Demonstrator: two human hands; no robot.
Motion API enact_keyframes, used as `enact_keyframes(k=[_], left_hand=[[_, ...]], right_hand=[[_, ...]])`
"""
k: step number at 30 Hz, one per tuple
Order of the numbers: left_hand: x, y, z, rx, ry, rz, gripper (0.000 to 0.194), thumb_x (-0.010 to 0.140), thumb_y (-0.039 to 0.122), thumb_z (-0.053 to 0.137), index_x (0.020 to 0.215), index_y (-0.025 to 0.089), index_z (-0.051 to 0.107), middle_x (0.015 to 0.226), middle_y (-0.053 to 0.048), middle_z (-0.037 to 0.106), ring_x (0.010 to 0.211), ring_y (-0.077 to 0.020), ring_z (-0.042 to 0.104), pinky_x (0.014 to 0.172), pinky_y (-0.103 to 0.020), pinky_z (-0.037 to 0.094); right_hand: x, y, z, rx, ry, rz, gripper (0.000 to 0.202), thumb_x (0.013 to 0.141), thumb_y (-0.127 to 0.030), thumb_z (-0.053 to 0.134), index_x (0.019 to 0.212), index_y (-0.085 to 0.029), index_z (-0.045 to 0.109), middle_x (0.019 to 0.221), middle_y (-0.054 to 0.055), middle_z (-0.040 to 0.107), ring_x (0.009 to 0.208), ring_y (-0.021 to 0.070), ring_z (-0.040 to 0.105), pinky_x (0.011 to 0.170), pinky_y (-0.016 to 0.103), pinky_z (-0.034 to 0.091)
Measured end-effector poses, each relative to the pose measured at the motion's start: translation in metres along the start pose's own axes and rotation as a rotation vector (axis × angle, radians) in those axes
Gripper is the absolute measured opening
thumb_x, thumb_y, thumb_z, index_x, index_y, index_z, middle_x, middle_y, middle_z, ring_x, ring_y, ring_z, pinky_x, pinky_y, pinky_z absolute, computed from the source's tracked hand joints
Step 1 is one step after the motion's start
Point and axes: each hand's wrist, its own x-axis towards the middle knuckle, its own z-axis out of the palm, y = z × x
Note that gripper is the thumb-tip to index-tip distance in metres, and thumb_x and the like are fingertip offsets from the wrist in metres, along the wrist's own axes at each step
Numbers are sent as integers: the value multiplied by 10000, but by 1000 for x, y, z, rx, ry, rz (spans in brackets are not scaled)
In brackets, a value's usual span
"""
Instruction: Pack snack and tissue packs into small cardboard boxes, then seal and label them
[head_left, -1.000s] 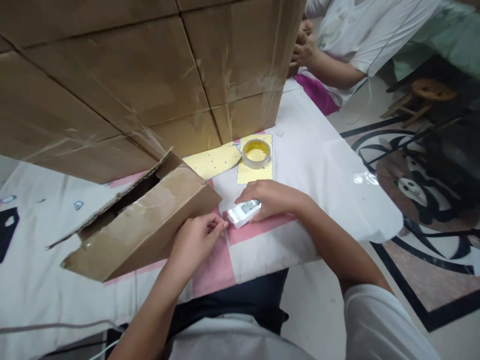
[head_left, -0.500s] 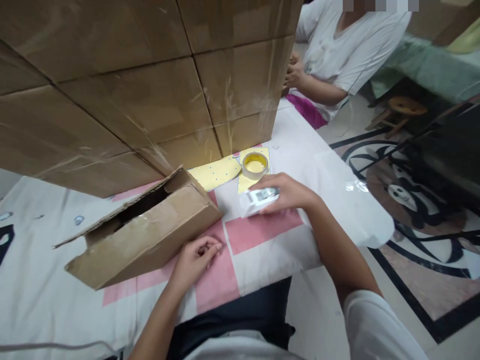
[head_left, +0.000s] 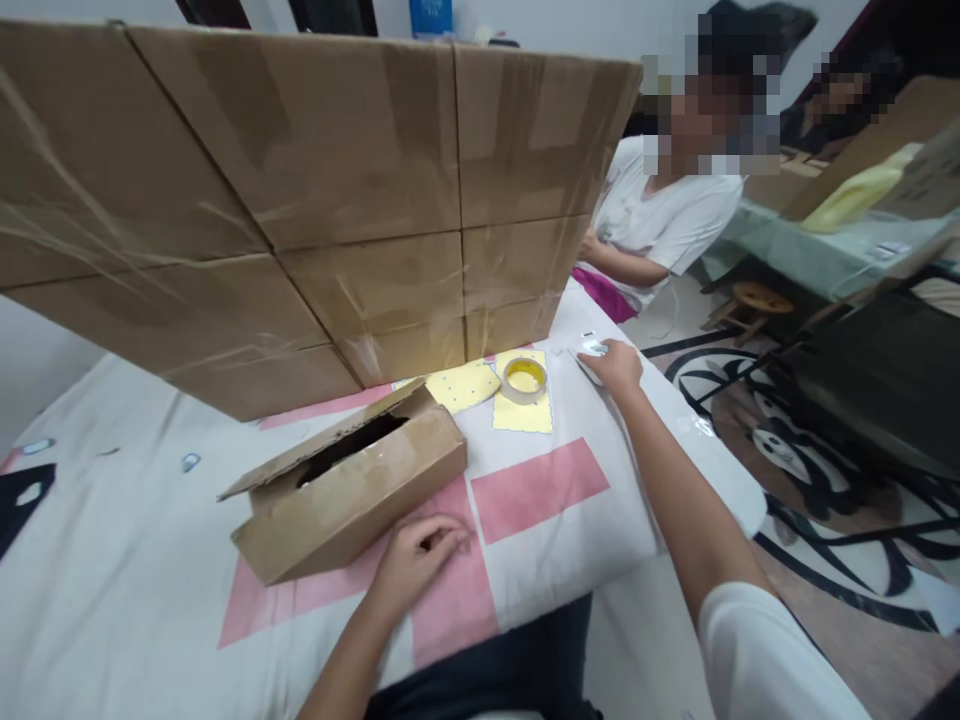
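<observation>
My right hand (head_left: 615, 368) is stretched to the table's right side, its fingers round a small white item (head_left: 591, 362) whose details are blurred. Near the front edge my left hand (head_left: 421, 560) rests on the pink and white cloth with curled fingers; whether anything lies inside them is hidden. Just behind it a narrow cardboard box (head_left: 367, 480) lies with its top flap partly raised and a dark gap showing. A roll of clear tape (head_left: 524, 380) with a yellow core lies on a yellow patch of the cloth, between the box and my right hand.
Stacked, taped cartons (head_left: 360, 200) form a tall wall along the back of the table (head_left: 112, 600). A person in a white shirt (head_left: 645, 210) is beyond its right end. At the right are a wooden stool (head_left: 761, 298) and a dark chair (head_left: 885, 350).
My right hand has moved away from beside the tape roll, to the back right, with the white item. The view has tilted up. My left hand stays near the box, fingers still curled.
</observation>
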Motion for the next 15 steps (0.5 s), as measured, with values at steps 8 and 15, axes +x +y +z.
enact_keyframes(k=[8, 15], left_hand=[[-9, 2, 4, -69, 52, 40, 240, 916, 381, 643, 844, 201, 783, 771, -47, 778, 578, -145, 631, 576, -245, 485], [-35, 36, -10, -21, 170, 234, 166, 928, 292, 661, 879, 242, 811, 840, -32, 811, 695, -170, 751, 679, -235, 567]], right_hand=[[-54, -24, -46, 184, 176, -212, 609, 835, -488, 708, 1320, -129, 630, 1241, 189, 694, 1079, 318, 661, 953, 450, 503], [-234, -74, -85, 685, -448, -1070, 161, 924, -291, 716, 1070, -224, 723, 948, 64, 746, 850, 193, 693, 753, 320, 564]])
